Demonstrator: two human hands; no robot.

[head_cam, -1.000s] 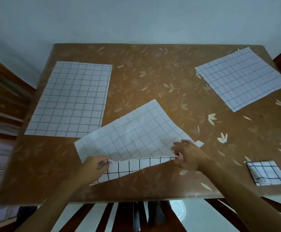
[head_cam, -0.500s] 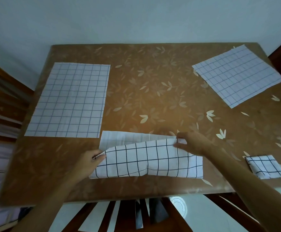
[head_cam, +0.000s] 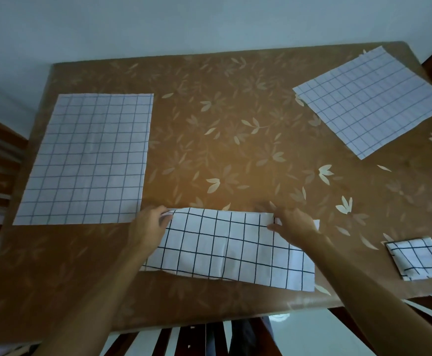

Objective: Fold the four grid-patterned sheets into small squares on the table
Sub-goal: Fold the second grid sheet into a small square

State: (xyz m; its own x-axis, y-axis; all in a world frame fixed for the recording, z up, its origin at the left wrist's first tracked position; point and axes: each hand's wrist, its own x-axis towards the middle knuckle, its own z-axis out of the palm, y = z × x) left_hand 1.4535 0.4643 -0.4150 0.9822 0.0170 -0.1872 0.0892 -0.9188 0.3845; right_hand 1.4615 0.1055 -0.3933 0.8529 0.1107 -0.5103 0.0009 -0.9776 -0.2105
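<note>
A brown table (head_cam: 235, 140) with a pale leaf pattern carries four grid-patterned sheets. Along its left edge the left sheet (head_cam: 89, 160) lies flat and unfolded, a white rectangle with thin dark lines, its long sides running from near the far edge toward the near edge. Just beside its near right corner is the left hand (head_cam: 149, 227), fingers curled, pinching the far left corner of the doubled sheet (head_cam: 225, 250). That sheet lies at the middle of the near edge as a wide strip, folded over on itself, with bolder black lines on the face that shows. Its fold runs along the side nearest the person and its free edges lie on the far side. The right hand (head_cam: 293, 224) grips the far edge of the strip close to its right end, fingers bent over the cloth and thumb on top. A sliver of the lower layer shows just past this hand. In the far right corner the tilted sheet (head_cam: 371, 104) lies flat and unfolded, turned at an angle to the table edges. In the near right corner sits the small folded square (head_cam: 417, 258), well apart from the strip. Below the near edge, dark chair slats (head_cam: 173, 340) show over a pale floor
</note>
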